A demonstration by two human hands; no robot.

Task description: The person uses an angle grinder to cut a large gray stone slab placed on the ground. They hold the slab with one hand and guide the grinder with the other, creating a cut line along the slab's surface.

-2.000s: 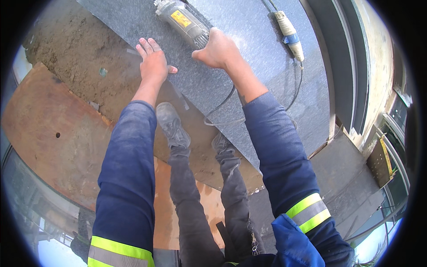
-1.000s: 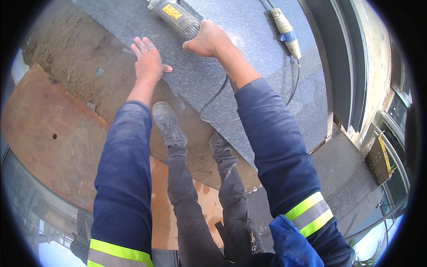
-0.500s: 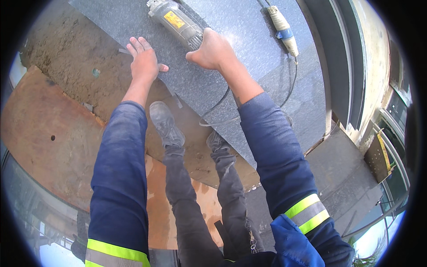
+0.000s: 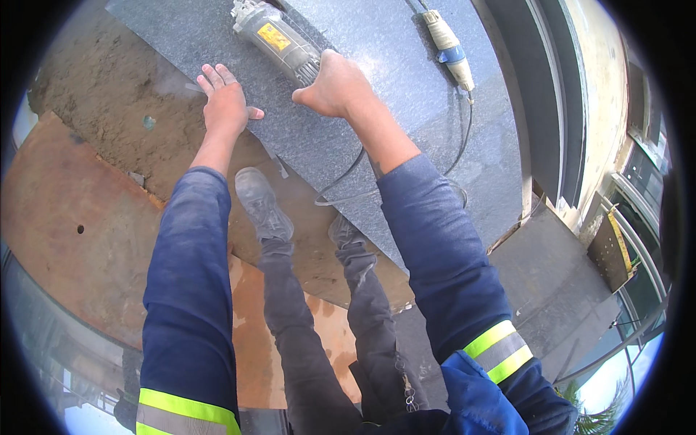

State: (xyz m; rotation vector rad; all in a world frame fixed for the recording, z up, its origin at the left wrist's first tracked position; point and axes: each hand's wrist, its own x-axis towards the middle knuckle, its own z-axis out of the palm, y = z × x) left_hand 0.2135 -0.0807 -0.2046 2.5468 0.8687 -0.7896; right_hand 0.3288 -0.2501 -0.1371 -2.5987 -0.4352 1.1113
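Note:
My right hand (image 4: pixel 335 85) is closed round the rear end of a grey angle grinder (image 4: pixel 277 45) with a yellow label on its body. The grinder is low over a speckled grey stone slab (image 4: pixel 406 116), its front end toward the far left. Its working disc cannot be made out. My left hand (image 4: pixel 225 105) is open, fingers spread and thumb out, at the slab's left edge beside the grinder. Whether its palm touches the slab is hard to tell. White dust lies on the slab right of my right hand.
A white and blue cable connector (image 4: pixel 449 49) rests on the slab, with a cable (image 4: pixel 467 130) looping toward me. My dusty shoes (image 4: pixel 262 203) stand on the dirt beside the slab. A brown board (image 4: pixel 80 228) is at left, dark panels (image 4: pixel 551 275) at right, and dark curved ledges (image 4: pixel 536 94) beyond the slab.
The whole view has shifted slightly, so everything appears a little farther left. My hands and the grinder keep nearly the same places relative to the slab.

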